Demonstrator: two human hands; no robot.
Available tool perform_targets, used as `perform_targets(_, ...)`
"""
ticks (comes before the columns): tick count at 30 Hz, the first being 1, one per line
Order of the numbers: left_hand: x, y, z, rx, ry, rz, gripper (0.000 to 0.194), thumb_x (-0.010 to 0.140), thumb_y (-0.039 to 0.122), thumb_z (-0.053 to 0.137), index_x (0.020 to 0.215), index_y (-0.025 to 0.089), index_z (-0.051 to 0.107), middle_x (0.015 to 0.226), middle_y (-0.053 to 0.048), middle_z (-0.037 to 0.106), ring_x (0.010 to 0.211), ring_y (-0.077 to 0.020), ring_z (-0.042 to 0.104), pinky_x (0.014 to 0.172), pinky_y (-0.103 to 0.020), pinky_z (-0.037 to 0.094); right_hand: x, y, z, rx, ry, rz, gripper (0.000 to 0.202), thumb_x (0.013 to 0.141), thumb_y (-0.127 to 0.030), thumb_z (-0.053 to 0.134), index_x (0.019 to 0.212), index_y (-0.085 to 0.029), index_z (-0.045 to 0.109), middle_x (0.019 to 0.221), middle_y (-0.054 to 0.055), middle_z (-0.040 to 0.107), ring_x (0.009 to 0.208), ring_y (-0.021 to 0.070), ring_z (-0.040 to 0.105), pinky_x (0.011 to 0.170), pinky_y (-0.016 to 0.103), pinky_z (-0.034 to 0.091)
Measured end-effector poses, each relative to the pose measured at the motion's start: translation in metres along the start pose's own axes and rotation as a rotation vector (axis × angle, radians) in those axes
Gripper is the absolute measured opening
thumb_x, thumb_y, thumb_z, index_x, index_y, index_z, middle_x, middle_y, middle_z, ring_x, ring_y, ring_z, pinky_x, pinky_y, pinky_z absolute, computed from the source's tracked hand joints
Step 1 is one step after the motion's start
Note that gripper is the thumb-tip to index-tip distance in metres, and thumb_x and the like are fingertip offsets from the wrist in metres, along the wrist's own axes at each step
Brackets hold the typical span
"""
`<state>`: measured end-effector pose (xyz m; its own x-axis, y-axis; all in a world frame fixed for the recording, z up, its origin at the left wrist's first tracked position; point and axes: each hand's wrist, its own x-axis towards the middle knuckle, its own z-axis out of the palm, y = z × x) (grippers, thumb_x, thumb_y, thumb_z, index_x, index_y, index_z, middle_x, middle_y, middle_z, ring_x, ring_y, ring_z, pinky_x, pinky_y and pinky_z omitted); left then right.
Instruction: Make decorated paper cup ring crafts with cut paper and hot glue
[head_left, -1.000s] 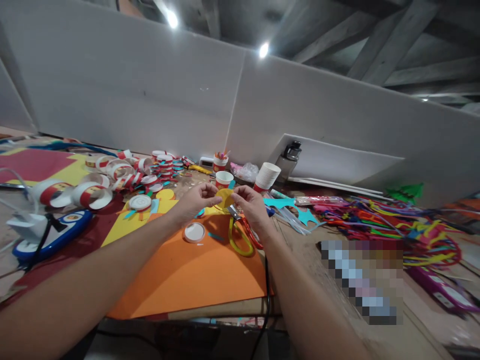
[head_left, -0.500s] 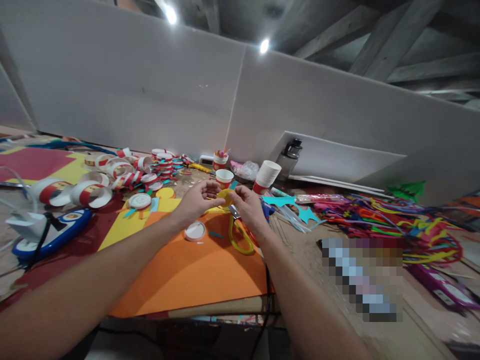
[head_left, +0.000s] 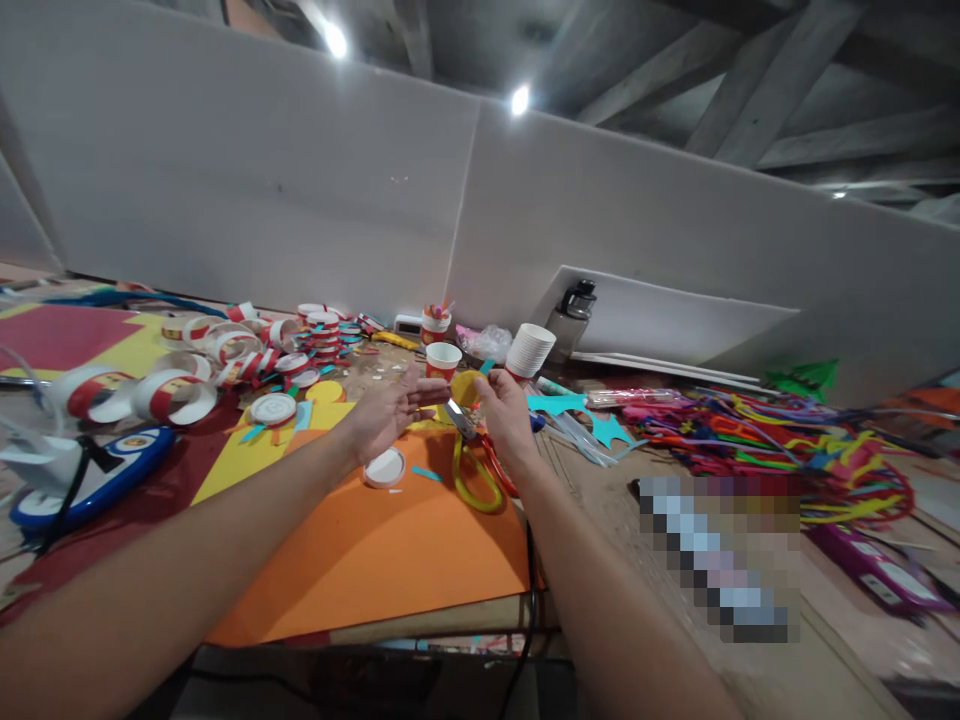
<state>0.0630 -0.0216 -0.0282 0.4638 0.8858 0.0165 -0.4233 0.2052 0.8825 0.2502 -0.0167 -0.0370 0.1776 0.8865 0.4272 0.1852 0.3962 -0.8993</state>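
Between the fingers of my right hand [head_left: 504, 405] is a yellow paper disc [head_left: 464, 388], with a small teal strip [head_left: 487, 368] at its upper right edge. My left hand [head_left: 390, 408] is just left of the disc, palm turned up, fingers apart and holding nothing. Yellow-handled scissors [head_left: 480, 495] lie below my right hand, partly over an orange sheet [head_left: 360, 560]. A round white cup piece [head_left: 385, 468] rests on that sheet beneath my left hand, near a teal strip [head_left: 427, 474].
Cut cup rings [head_left: 172, 390] spread at the left beside a blue-and-white device [head_left: 105, 480]. Behind my hands stand a paper cup [head_left: 443, 360], stacked cups [head_left: 532, 350] and a dark bottle [head_left: 571, 320]. Colourful pipe cleaners [head_left: 750, 430] pile up at the right.
My left hand has let go of the yellow disc, moved left and opened. The disc stays in my right hand, now slightly to the right.
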Motion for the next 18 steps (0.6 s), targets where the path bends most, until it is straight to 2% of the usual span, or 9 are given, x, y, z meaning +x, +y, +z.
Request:
perform_targets(3, 0.002, 0.001, -0.004, 0.017, 0.163, 0.049, 0.031, 0.069, 0.041, 0.079, 0.083, 0.014, 0.073, 0.087, -0.008, 0.072, 0.084, -0.0153, 0.064, 0.073, -0.024, 0.046, 0.001, -0.004, 0.001, 0.194, -0.004, 0.079, 0.028, 0.073, -0.045, 0.065, 0.078, -0.021, 0.050, 0.074, -0.003, 0.057, 0.071, 0.0134, 0.053, 0.071, 0.028, 0.045)
perform_targets(6, 0.004, 0.002, -0.007, 0.050, 0.248, 0.072, 0.029, 0.057, 0.030, 0.087, 0.070, 0.013, 0.069, 0.070, -0.003, 0.067, 0.069, -0.0099, 0.059, 0.064, -0.020, 0.043, -0.002, -0.009, 0.004, 0.305, -0.087, 0.136, 0.034, 0.069, -0.046, 0.071, 0.076, -0.022, 0.049, 0.072, -0.004, 0.057, 0.069, 0.0131, 0.055, 0.069, 0.028, 0.047)
perform_targets(11, 0.006, 0.002, -0.009, 0.049, 0.186, 0.097, 0.029, 0.056, 0.030, 0.088, 0.069, 0.011, 0.070, 0.072, -0.004, 0.069, 0.069, -0.0092, 0.060, 0.066, -0.020, 0.045, -0.007, -0.014, 0.007, 0.306, -0.171, 0.168, 0.034, 0.070, -0.047, 0.073, 0.079, -0.022, 0.051, 0.074, -0.003, 0.061, 0.069, 0.0144, 0.059, 0.070, 0.030, 0.050)
perform_targets(18, 0.006, 0.001, -0.006, 0.010, 0.127, 0.053, 0.020, 0.066, 0.025, 0.082, 0.076, 0.011, 0.072, 0.074, -0.006, 0.071, 0.075, -0.0122, 0.064, 0.072, -0.022, 0.048, -0.006, -0.014, 0.006, 0.336, -0.168, 0.140, 0.033, 0.070, -0.045, 0.073, 0.078, -0.021, 0.052, 0.072, -0.003, 0.061, 0.067, 0.0131, 0.058, 0.068, 0.028, 0.048)
